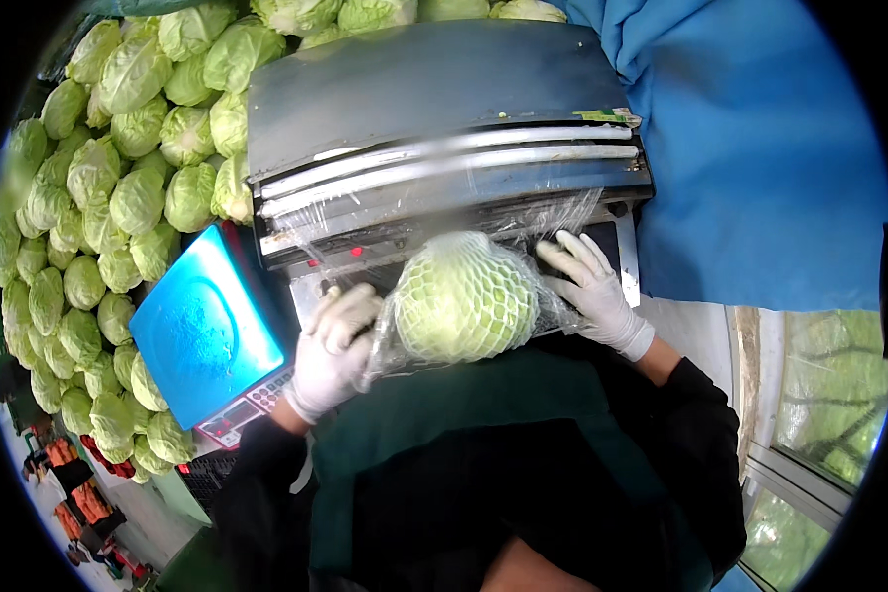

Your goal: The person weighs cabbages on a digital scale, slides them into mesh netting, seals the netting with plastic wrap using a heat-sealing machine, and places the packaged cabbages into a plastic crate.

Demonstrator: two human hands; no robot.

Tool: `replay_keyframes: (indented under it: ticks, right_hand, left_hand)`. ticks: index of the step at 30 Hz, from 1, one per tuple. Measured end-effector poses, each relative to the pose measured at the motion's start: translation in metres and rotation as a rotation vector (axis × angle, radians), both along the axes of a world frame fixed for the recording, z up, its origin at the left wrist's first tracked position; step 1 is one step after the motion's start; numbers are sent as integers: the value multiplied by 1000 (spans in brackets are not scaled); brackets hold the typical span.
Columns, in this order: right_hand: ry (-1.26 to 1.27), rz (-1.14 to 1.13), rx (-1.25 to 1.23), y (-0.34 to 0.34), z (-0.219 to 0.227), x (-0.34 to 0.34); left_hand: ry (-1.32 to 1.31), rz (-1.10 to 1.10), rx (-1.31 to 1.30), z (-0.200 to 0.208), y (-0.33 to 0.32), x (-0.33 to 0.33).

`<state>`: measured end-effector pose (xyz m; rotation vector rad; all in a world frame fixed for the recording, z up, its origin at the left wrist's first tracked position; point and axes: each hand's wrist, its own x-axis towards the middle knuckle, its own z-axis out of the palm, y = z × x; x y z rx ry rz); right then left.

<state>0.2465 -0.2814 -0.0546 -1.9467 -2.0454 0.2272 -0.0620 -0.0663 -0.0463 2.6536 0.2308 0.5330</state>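
Note:
A pale green cabbage (464, 306) in a white foam net sits in front of me at the wrapping machine's front. Clear plastic film (380, 340) lies around its sides and stretches back toward the machine. My left hand (337, 345), in a white glove, is at the cabbage's left with its fingers curled in on the film. At the other side, my gloved right hand (594, 296) has its fingers stretched out and slightly apart, beside the cabbage and touching the film. The cabbage's underside is hidden.
The film wrapping machine (434, 89) with pale bars stands ahead. A scale with a blue pan (207, 326) is on the left, near a large pile of cabbages (118, 187). Blue sheeting (760, 158) hangs at the right, above a framed pane (829, 395).

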Motion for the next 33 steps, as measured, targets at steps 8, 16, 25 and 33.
replay_keyframes:
  ticks: [8, 16, 25, 33]
  right_hand:
    - [1201, -400, -38, 14, 54, -12]
    - [1487, -731, 85, 39, 15, -24]
    - [-179, -477, 262, 79, -59, -46]
    - [1427, -503, 138, 52, -27, -45]
  left_hand:
    - [-225, 338, -754, 43, -11, -13]
    - [-372, 698, -1107, -15, -1, 1]
    - [184, 663, 74, -30, 4, 39]
    - [-591, 161, -942, -2, -43, 83]
